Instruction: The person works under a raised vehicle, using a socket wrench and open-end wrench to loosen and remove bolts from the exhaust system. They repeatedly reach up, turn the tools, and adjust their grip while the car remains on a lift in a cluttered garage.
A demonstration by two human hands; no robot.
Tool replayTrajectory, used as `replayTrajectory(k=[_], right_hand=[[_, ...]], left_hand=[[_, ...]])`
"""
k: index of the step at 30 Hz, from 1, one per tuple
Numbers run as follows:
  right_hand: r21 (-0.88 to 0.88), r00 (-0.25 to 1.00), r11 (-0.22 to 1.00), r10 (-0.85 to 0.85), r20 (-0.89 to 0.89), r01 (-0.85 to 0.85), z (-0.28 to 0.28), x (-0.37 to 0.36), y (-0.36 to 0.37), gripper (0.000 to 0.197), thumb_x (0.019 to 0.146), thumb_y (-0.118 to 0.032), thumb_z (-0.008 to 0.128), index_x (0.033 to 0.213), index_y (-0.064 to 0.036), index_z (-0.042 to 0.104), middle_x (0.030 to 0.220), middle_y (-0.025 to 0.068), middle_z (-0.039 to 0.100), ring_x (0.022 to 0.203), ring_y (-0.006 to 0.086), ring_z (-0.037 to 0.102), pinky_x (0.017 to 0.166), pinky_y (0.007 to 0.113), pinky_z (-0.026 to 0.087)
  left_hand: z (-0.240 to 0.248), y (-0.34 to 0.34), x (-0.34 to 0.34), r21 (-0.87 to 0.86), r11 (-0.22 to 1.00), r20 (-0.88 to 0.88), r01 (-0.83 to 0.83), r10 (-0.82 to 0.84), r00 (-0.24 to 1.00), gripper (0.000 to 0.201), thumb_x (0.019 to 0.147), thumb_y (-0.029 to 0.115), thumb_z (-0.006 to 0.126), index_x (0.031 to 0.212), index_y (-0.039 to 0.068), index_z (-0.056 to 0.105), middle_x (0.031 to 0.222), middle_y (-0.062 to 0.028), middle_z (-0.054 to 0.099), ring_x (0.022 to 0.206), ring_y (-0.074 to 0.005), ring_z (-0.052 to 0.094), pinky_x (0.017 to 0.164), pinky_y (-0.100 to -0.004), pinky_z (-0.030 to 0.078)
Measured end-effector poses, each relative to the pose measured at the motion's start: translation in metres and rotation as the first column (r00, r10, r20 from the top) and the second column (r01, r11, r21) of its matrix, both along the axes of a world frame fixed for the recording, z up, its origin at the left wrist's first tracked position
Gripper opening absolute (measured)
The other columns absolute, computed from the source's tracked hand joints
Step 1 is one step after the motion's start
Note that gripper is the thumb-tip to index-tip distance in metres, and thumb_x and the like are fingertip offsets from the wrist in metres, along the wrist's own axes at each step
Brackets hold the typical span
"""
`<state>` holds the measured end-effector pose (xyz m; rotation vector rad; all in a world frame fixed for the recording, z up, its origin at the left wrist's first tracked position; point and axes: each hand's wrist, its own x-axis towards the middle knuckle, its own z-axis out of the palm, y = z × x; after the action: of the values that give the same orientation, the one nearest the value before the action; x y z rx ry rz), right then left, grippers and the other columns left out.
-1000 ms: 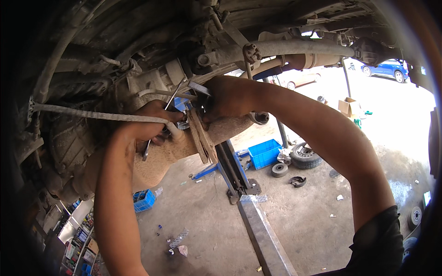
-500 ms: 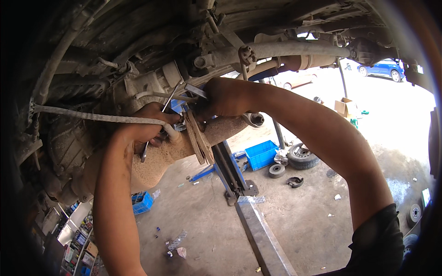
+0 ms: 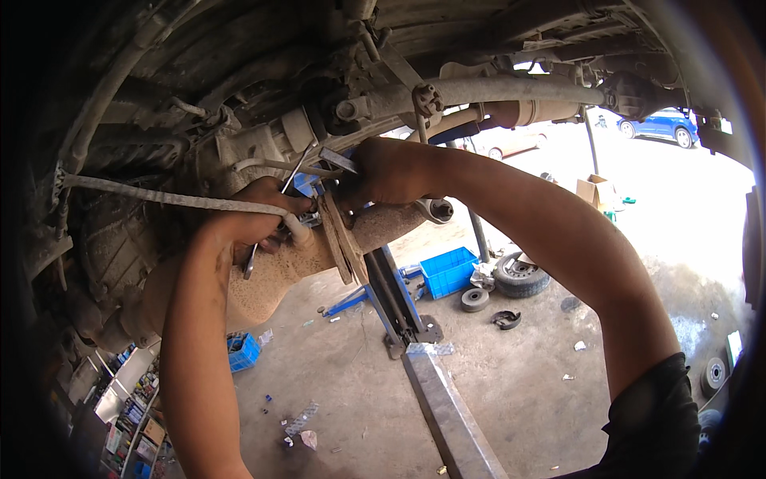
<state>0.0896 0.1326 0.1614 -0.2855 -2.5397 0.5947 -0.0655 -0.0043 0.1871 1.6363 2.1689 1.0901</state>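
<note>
Overhead is the underside of a raised vehicle, with a dusty tan axle housing (image 3: 275,291) across it. My left hand (image 3: 263,214) is closed around a slim silver wrench (image 3: 293,177), whose lower end pokes out below my fingers. My right hand (image 3: 389,172) is closed beside a brown, layered upright plate (image 3: 341,239) at the housing. A flat grey metal bar (image 3: 338,160) sticks out of that hand toward the left; its other end is hidden. My right fingertips are in shadow. A ribbed grey hose (image 3: 179,201) passes by my left wrist.
A long shaft (image 3: 511,89) spans the upper right. Below stand a lift post (image 3: 392,295) and a metal floor beam (image 3: 451,415). Blue crates (image 3: 449,271), a wheel (image 3: 523,275) and a cardboard box (image 3: 596,191) lie on the floor. Shelving (image 3: 136,423) is at the lower left.
The view has shifted slightly, so the floor and the things on it appear a little further left. Both hands keep their places and their hold.
</note>
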Motion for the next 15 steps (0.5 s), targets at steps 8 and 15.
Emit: replayTrajectory(k=[8, 15], right_hand=[[0.206, 0.993, 0.978, -0.021, -0.116, 0.045, -0.003, -0.001, 0.000, 0.035, 0.072, -0.022, 0.071, 0.094, 0.0038, 0.061, 0.083, 0.0152, 0.064, 0.077, 0.0228, 0.061, 0.071, 0.033, 0.047], [0.337, 0.979, 0.940, 0.014, -0.204, 0.057, -0.009, -0.006, 0.012, 0.038, 0.073, -0.021, 0.069, 0.099, 0.0039, 0.056, 0.085, 0.0139, 0.063, 0.070, 0.0200, 0.061, 0.064, 0.032, 0.049]], left_hand=[[0.001, 0.000, 0.001, 0.015, 1.000, -0.004, -0.002, 0.002, 1.000, 0.013, 0.086, 0.012, 0.057, 0.081, 0.000, 0.053, 0.061, -0.0066, 0.052, 0.045, -0.0109, 0.044, 0.033, -0.0227, 0.027], [-0.001, 0.002, 0.000, -0.007, 1.000, 0.026, 0.006, -0.006, 1.000, 0.011, 0.085, 0.014, 0.058, 0.083, 0.004, 0.054, 0.060, -0.0035, 0.052, 0.043, -0.0085, 0.043, 0.032, -0.0204, 0.024]])
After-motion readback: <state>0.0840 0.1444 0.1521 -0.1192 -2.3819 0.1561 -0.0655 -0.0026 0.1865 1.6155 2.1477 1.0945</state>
